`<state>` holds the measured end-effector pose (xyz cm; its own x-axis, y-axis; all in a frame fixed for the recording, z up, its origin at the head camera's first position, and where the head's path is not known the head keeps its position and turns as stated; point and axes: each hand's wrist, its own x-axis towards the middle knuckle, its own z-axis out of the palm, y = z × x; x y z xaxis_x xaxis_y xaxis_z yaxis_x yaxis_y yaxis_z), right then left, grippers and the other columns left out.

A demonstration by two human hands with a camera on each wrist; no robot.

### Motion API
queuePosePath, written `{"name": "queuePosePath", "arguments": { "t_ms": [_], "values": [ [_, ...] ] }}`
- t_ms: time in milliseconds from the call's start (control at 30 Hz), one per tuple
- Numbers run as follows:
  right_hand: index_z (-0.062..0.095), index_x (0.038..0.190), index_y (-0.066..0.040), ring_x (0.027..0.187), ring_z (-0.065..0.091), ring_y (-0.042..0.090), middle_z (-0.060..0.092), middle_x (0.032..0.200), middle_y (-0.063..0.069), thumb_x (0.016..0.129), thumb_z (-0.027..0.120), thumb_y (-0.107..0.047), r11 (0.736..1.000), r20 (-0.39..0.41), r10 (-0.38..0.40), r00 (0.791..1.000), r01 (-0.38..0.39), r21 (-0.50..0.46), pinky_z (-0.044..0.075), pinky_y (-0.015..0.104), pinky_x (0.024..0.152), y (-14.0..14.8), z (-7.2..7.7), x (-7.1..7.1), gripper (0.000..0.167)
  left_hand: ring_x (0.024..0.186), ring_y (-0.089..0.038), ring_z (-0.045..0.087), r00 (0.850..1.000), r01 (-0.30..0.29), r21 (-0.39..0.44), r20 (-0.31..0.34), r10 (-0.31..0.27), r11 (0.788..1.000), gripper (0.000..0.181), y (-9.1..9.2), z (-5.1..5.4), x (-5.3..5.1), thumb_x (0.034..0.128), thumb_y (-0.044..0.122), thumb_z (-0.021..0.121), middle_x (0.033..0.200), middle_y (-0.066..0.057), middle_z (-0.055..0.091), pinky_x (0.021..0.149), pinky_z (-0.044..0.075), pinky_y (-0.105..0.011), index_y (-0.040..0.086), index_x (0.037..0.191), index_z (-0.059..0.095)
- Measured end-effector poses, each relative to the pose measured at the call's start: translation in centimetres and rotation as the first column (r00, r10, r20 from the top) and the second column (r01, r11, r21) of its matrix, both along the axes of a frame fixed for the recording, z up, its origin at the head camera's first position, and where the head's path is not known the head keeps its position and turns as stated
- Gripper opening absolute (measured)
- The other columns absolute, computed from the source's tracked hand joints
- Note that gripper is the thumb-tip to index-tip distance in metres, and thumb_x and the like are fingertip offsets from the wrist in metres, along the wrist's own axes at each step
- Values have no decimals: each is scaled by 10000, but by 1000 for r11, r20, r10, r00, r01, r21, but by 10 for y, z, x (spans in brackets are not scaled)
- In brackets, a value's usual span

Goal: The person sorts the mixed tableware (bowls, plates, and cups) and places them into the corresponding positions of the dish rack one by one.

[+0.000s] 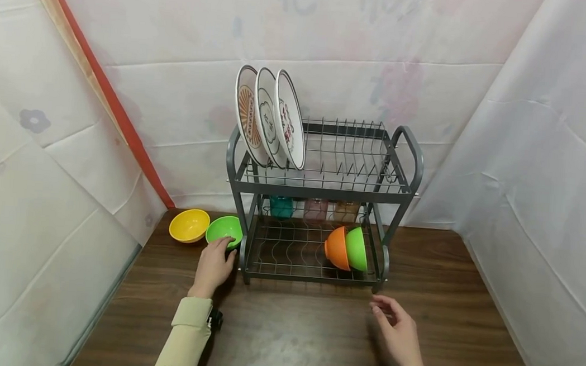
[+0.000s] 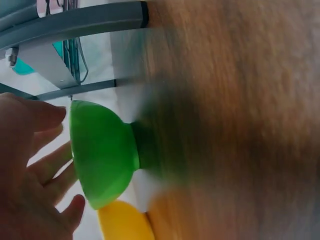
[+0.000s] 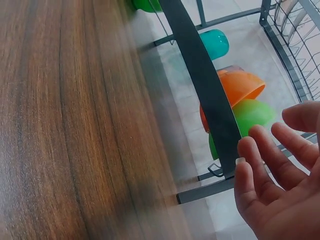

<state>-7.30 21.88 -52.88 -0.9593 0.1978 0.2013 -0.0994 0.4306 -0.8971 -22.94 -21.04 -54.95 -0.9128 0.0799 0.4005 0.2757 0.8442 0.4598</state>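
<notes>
A green bowl (image 1: 223, 230) stands upright on the table just left of the dish rack (image 1: 317, 193). My left hand (image 1: 216, 261) reaches over its near rim, fingers loosely bent. In the left wrist view the fingers lie along the mouth of the green bowl (image 2: 102, 155); whether they touch it is hard to tell. Beside it sits a yellow bowl (image 1: 189, 226). My right hand (image 1: 398, 330) hovers in front of the rack's right corner, fingers loosely curled around nothing. An orange bowl (image 1: 336, 248) and another green bowl (image 1: 356, 249) lean on edge together in the lower tier.
Three patterned plates (image 1: 290, 121) stand on edge at the left of the upper tier. Behind the lower tier are a teal cup (image 1: 281, 206), a pink cup (image 1: 315, 209) and an amber cup (image 1: 346, 211). White sheets (image 1: 188, 87) enclose the wooden table (image 1: 283, 339).
</notes>
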Motion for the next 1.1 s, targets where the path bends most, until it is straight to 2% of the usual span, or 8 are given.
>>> {"name": "queuePosePath", "arguments": {
  "t_ms": [133,300,367,467,600,800,933,1100],
  "values": [
    [664,1175,-26,908,676,117,732,1019,81,977,637,-69,1000,21,-12,1000,12,1,535,232,769,1,3,1,205,1028,-412,617,1000,-1,-39,14,1,999,268,-1,-3,-4,905,92,714,1091,-203,692,947,433,-574,-14,1149,687],
    [666,1174,-48,896,671,85,734,1004,35,967,643,-66,999,44,-27,999,26,21,537,248,761,-1,6,4,209,942,-409,645,1000,-24,-103,-22,22,994,231,-2,-2,-2,867,77,748,1001,-182,716,945,430,-584,5,1085,719],
    [670,1168,-60,897,674,91,735,1001,32,962,649,-65,999,42,-24,999,23,23,540,260,759,-3,7,5,208,886,-405,658,999,-43,-109,-29,40,993,210,-1,-1,0,851,73,762,964,-170,724,892,465,-577,23,1053,738],
    [670,1168,-64,904,675,103,736,1007,43,961,653,-74,1000,33,-3,999,3,20,545,282,757,-7,9,6,207,793,-391,666,997,-81,-108,-11,81,991,164,0,0,5,832,80,789,908,-151,726,747,518,-560,58,993,763],
    [670,1171,-68,901,669,92,735,1012,42,965,656,-92,1000,35,13,999,-13,8,542,282,746,-11,9,7,207,736,-368,675,995,-98,-118,-27,96,988,151,2,-1,14,807,92,824,870,-121,730,638,530,-552,103,953,788],
    [672,1170,-65,891,668,94,735,1011,51,957,661,-70,1000,24,25,999,-25,-4,541,278,735,-12,3,6,213,720,-340,670,986,-99,-147,-145,78,984,166,3,-2,31,759,63,858,801,-98,710,601,530,-532,120,906,805],
    [675,1157,-59,883,667,94,735,1003,62,952,664,-58,1000,20,20,1000,-20,-1,542,279,731,-13,-1,5,205,687,-321,659,979,-102,-146,-188,74,984,169,4,0,44,743,58,867,764,-88,691,553,524,-511,115,890,807],
    [685,1126,-56,869,672,125,735,980,72,944,669,-37,999,15,33,999,-33,-8,548,284,715,-16,-5,3,184,632,-317,642,971,-130,-129,-219,99,983,157,4,2,63,726,76,879,720,-84,669,476,492,-503,127,850,797]
  ]
}}
